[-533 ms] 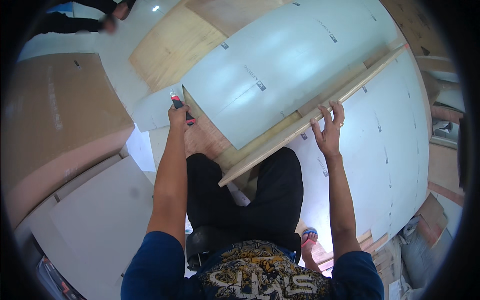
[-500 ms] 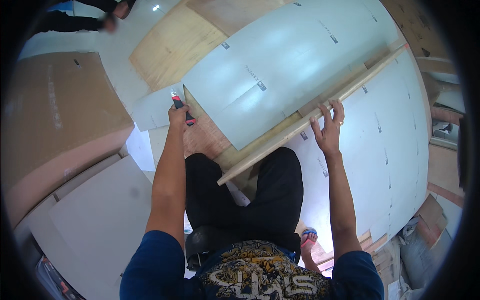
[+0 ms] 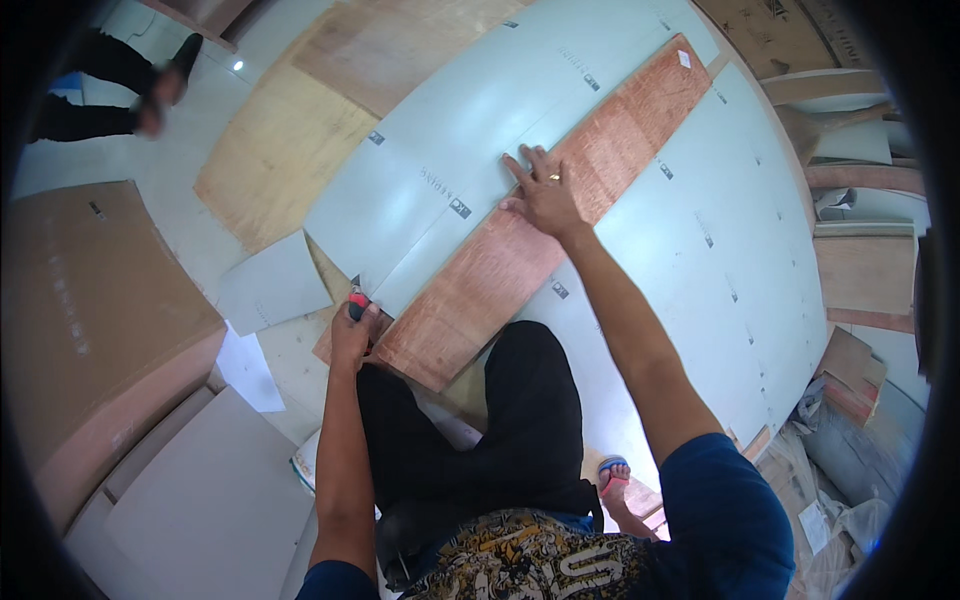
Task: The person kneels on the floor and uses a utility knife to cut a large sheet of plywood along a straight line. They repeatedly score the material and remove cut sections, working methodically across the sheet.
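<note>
Left hand (image 3: 352, 335) is left of center in the frame, fingers curled round the grip of a red/black utility knife (image 3: 358, 304). Blade points up the frame, right by the bottom corner of a pale blue-gray sheet (image 3: 400, 185); can't tell if it's actually touching. Can't make out each finger on that side tbh.

Right hand (image 3: 548, 203) is approx center, palm down on a long reddish wood board (image 3: 480, 287), fingers spread, a ring on one. Fingertips reach past the board's upper-left edge, over the sheet. Thumb's at abt that same edge.

Board lies flat on a diagonal, from just above the knees, lower center, to the upper right, w/ a small white label (image 3: 684, 59) near the top end. Another pale sheet (image 3: 690, 270) w/ dark marks is on the right side.

Also: small white offcut (image 3: 272, 285) left of the knife, bare plywood (image 3: 285, 130) up top left of center, big brown carton (image 3: 110, 290) far left, gray panels (image 3: 210, 490) lower left, + someone else's legs (image 3: 100, 90) in the upper left.
</note>
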Available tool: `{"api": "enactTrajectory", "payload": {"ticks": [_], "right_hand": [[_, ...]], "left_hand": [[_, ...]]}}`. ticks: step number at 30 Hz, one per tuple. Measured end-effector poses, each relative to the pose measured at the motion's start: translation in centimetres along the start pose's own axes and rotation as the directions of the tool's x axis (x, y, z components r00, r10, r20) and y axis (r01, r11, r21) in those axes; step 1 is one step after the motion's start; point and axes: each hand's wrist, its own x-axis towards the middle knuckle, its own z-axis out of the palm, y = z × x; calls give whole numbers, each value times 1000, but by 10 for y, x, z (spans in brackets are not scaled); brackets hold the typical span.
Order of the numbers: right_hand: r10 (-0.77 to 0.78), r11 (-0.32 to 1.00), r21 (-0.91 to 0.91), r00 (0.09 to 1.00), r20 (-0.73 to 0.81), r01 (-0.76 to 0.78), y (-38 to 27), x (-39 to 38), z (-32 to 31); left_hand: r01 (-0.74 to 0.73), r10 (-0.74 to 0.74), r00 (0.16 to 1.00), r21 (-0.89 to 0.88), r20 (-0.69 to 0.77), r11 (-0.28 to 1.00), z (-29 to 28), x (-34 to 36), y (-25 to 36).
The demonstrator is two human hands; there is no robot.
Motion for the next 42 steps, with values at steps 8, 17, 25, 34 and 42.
{"api": "enactTrajectory", "payload": {"ticks": [8, 17, 25, 34, 42], "right_hand": [[50, 992, -118, 994, 101, -38, 3, 9, 37], [154, 988, 46, 976, -151, -148, 33, 25, 54], [-286, 953, -154, 945, -156, 263, 5, 14, 61], [-202, 978, -80, 971, -127, 193, -6, 9, 57], [212, 971, -42, 924, -318, -237, -5, 15, 64]], "left_hand": [[289, -278, 956, -144, 91, 946, -3, 10, 10], [87, -112, 961, 105, 254, 991, -11, 31, 56], [-504, 395, 858, 393, 329, 769, 86, 68, 116], [-561, 492, 828, 362, 271, 744, 132, 114, 135], [-640, 413, 767, 539, 491, 548, 158, 128, 169]]}}
